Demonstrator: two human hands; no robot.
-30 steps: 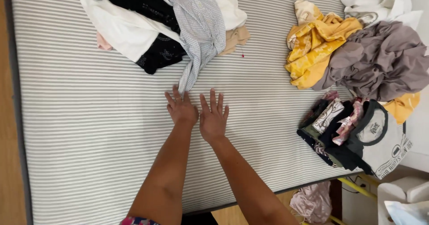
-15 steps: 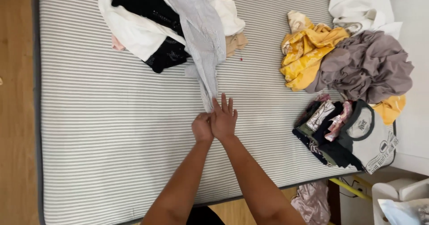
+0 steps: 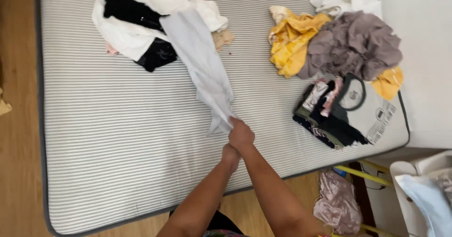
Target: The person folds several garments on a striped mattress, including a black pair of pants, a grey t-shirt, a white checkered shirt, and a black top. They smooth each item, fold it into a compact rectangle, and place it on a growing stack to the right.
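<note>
Overhead, the right hand [image 3: 241, 134] is clenched on the near end of a pale grey garment [image 3: 200, 63] that trails across the striped mattress [image 3: 117, 138] from the far heap of white and black clothes [image 3: 136, 27]. Tucked beneath it, the left hand [image 3: 230, 152] is half hidden; its grip cannot be told. Drawing the cloth free seems the step; spreading it would need both hands.

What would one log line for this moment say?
right hand: gripping light grey garment | left hand: under right hand, grip hidden | surface: striped mattress
</note>
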